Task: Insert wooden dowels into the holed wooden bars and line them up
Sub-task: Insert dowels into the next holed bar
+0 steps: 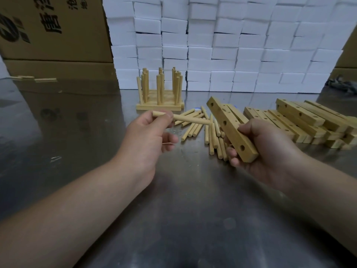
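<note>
Left hand [148, 132]: frame centre, pinches dowel [191, 120] level.
Right hand [264, 149]: centre right, fingers wrapped round holed bar [229, 128].

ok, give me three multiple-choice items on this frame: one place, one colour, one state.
1. The pile of empty bars lies: A right of the loose dowels; B on a shelf; C on the floor.
2. The blocks stacked behind are: A blue; B white; C black.
3. The bar in the right hand has: A every hole filled; B two pegs in; C nothing in it.
Key: 1 A, the pile sits right of them. 2 B, all are white. 3 C, its visible holes are open, and the left hand pinches a dowel not yet inserted.
</note>
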`<state>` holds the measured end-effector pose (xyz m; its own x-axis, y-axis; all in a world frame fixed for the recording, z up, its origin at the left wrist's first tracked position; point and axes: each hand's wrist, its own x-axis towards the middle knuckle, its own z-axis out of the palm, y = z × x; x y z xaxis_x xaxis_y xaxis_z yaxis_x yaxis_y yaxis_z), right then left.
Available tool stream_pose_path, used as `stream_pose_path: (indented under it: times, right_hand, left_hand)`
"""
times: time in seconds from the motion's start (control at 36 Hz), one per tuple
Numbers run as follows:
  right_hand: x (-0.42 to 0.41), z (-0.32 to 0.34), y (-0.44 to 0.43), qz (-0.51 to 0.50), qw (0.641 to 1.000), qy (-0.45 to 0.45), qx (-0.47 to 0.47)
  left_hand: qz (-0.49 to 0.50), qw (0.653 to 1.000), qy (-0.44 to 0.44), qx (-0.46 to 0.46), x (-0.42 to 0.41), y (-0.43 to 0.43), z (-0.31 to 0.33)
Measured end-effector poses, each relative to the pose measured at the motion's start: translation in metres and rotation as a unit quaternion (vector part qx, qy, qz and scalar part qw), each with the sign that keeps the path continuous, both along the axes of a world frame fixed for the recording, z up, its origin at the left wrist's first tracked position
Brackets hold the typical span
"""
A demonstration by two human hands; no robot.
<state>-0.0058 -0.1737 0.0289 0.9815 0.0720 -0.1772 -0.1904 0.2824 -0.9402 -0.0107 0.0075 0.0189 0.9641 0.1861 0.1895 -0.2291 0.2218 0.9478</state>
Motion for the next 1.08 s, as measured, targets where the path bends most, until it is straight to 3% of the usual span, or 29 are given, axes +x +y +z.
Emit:
stream_pose_path:
  times: [0.36, 0.5, 0.72, 1.08]
  right_hand:
    - [0.002, -0.008, -0.004, 0.123, 0.992, -0.017, 0.007]
    - [0.001, -0.009, -0.003, 0.145, 0.989, -0.024, -0.035]
    - [-0.002, -0.011, 0.0, 0.208, 0.975, -0.044, -0.071]
    - [-0.003, -0.012, 0.003, 0.201, 0.974, -0.072, -0.072]
  left_hand:
    - [0.021, 0.999, -0.026, -0.015, 0.006, 0.004, 0.001]
    - [0.03, 0.999, -0.03, -0.005, 0.007, 0.004, 0.0]
    - [0.066, 0.994, -0.062, 0.058, 0.004, 0.001, 0.0]
    - [0.09, 0.979, -0.098, 0.153, 0.001, 0.0, -0.003]
